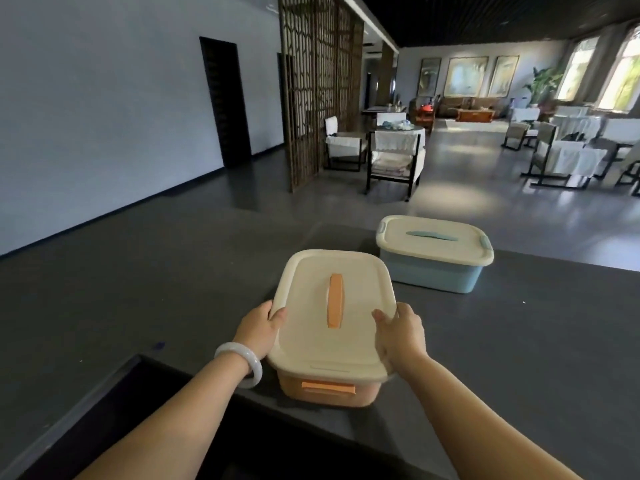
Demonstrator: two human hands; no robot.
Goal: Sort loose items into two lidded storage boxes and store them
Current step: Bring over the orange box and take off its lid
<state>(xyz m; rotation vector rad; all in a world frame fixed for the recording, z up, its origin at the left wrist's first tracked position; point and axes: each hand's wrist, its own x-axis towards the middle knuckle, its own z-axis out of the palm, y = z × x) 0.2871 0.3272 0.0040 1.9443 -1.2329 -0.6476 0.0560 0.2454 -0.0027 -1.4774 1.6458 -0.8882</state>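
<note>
An orange storage box [329, 393] with a cream lid [325, 344] and an orange handle stands on the dark grey counter [519, 341] close in front of me. My left hand [258, 329] grips the lid's left edge, thumb on top. My right hand [401, 332] grips the lid's right edge, thumb on top as well. A blue storage box [429, 271] with a cream lid, a blue handle and blue side latches stands farther back to the right, lid on. No loose items show on the counter.
A dark recessed opening [138, 427] cuts into the counter at the near left. Beyond the counter lie a grey floor, a wooden lattice screen [318, 91], chairs with white covers [394, 154] and more seating at the far right.
</note>
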